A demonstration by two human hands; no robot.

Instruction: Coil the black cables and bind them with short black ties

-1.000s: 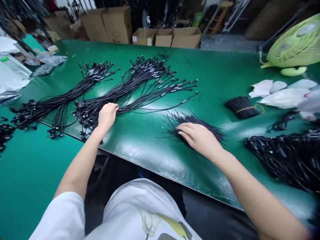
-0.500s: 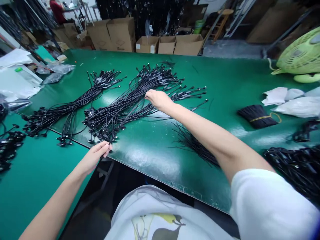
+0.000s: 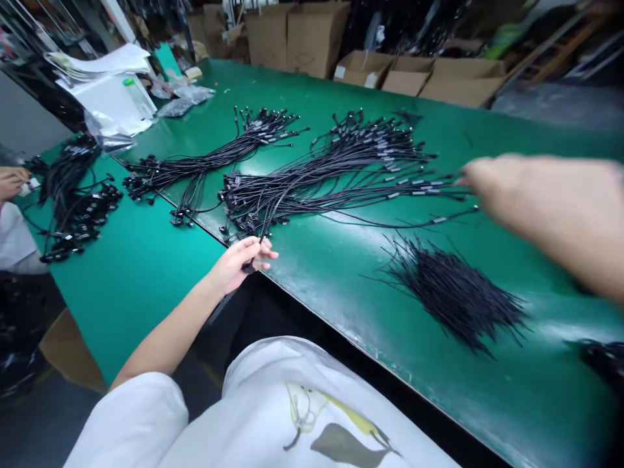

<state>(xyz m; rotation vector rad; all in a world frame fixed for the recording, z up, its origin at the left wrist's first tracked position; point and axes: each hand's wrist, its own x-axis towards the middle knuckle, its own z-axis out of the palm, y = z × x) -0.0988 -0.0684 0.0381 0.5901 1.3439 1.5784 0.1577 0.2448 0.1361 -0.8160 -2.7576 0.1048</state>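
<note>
My left hand [image 3: 238,263] is at the table's near edge, thumb and forefinger pinched on a black cable [image 3: 263,229] with its dark plug [image 3: 248,267] by the palm. The cable runs up into a large bundle of black cables [image 3: 312,170], whose plugs lie near this hand and whose grey-sleeved ends fan out to the right. Beyond those ends my right hand [image 3: 487,185] is smeared by motion; its fingertips are close to the cable tips, and I cannot tell whether they grip one. A second cable bundle [image 3: 209,156] lies further left.
A heap of thin black ties [image 3: 453,289] lies at the right on the green table [image 3: 336,273]. More cables [image 3: 78,195] are at the far left, near another person's hand [image 3: 12,182]. Papers and plastic bags [image 3: 185,99] sit at the back left; cardboard boxes [image 3: 316,39] stand behind.
The view has turned left. My right hand has moved from the middle of the large bundle rightward to the cable tips. My left hand still pinches near the plugs.
</note>
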